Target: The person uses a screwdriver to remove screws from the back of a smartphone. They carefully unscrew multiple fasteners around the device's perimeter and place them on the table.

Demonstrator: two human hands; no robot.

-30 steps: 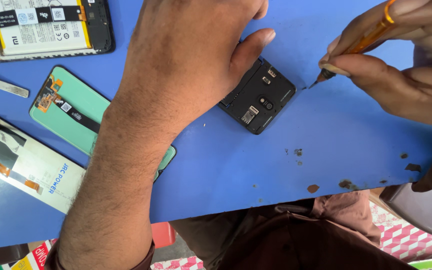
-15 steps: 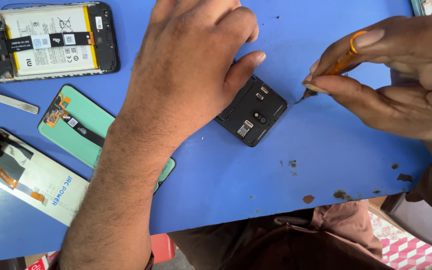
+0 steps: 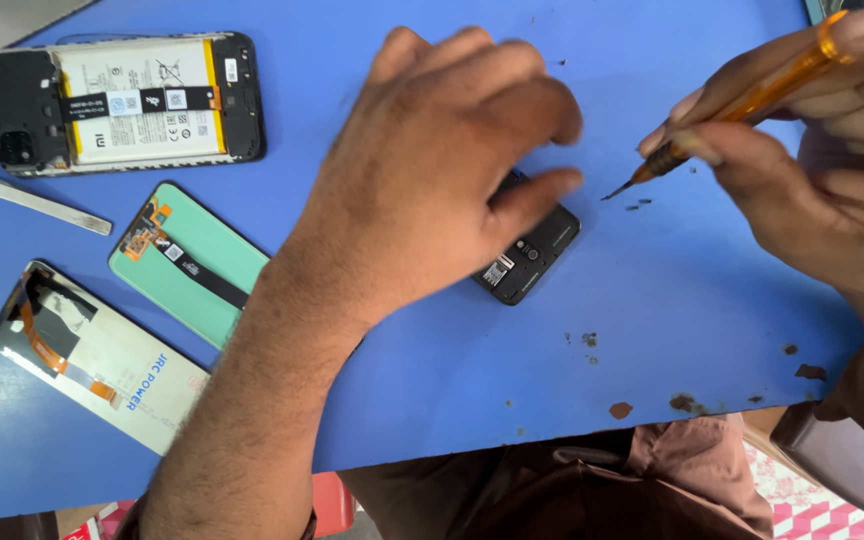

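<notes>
A view from a head-worn camera looking down at a blue table (image 3: 472, 400), its surface marked by small dark chips near the closest edge. Below that edge, brown trousers (image 3: 552, 490) show at the bottom of the frame.

Nearest on the left lie two phone display panels, face down and side by side at a slant: a white one (image 3: 102, 360) with orange ribbon cables, and just beyond it a mint-green one (image 3: 202, 265) with a black ribbon, partly hidden under the forearm.

At the centre, the left hand (image 3: 432, 190) rests palm down with fingers loosely spread, holding nothing. It covers part of a small black phone part (image 3: 532, 255), a plastic cover piece with tiny components; the thumb lies along its upper edge.

To the right, the right hand (image 3: 812, 170) is closed in a pen grip around an orange-handled screwdriver (image 3: 732, 110). Its dark tip hangs just above the table, near the black part but not touching it.

Farther back on the left, a thin metal strip (image 3: 27, 198) lies flat, and beyond it an opened phone body (image 3: 122, 100) with its white battery exposed
</notes>
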